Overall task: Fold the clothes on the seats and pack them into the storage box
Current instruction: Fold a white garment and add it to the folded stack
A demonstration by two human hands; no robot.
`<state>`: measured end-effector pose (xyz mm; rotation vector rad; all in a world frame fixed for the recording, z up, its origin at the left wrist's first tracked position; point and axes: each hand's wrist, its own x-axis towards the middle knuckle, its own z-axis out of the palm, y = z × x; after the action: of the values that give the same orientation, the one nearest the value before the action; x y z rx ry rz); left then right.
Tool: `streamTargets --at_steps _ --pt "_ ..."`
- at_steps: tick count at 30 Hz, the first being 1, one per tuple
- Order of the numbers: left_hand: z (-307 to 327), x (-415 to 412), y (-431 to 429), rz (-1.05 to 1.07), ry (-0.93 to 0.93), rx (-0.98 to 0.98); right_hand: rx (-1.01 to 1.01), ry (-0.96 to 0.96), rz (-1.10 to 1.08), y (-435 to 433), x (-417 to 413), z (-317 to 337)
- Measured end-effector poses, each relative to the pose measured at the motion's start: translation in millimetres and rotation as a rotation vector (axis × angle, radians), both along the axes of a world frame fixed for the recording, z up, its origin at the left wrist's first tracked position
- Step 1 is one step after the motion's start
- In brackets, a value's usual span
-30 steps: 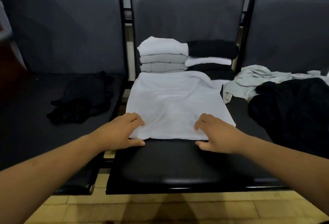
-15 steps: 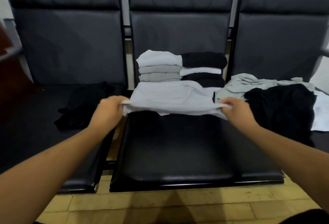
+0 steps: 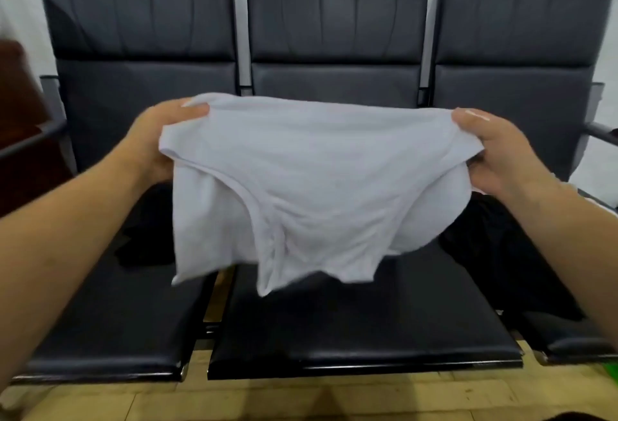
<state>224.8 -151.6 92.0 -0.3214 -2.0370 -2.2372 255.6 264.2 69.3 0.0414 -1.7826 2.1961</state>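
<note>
where it lay draped over the seat (image 3: pixel 351 330) earlier, the white garment (image 3: pixel 301 179), seemingly a shirt, now hangs gripped by both hands (image 3: pixel 157 146) (image 3: pixel 501 156).

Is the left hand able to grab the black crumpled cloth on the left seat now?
Probably not yet: the left hand is busy gripping the white fabric garment, held up with the right hand. The black crumpled cloth lies below it, nothing blocking.
</note>
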Motion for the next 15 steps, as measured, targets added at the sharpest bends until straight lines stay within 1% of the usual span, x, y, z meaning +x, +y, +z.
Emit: streamTargets --at_steps 2,3,5,8,10,11,13,14,15 --pt "9 -6 6 0.063 -0.033 -0.014 0.065 -0.024 0.019 0 -7 9" --pt "11 -12 11 0.071 -0.050 -0.050 0.119 -0.060 0.004 0 -14 10" --pt "6 -25 17 0.068 -0.089 -0.142 0.191 -0.150 -0.083 0 -32 4" --pt "-29 -58 22 0.080 -0.156 -0.292 0.199 -0.244 -0.154 1 -66 -27" --pt "-66 -84 21 0.142 -0.189 -0.480 0.235 -0.326 -0.219 4 -88 -64" --pt "-90 -96 20 0.201 -0.198 -0.639 0.352 -0.389 -0.261 6 -98 -89" --pt "-130 -103 21 0.330 -0.166 -0.978 0.764 -0.511 -0.334 7 -107 -132" --pt "-147 -99 24 0.354 -0.143 -1.059 0.936 -0.543 -0.328 5 -104 -149" --pt "-161 -92 27 0.328 -0.107 -1.098 1.058 -0.563 -0.310 1 -99 -162"
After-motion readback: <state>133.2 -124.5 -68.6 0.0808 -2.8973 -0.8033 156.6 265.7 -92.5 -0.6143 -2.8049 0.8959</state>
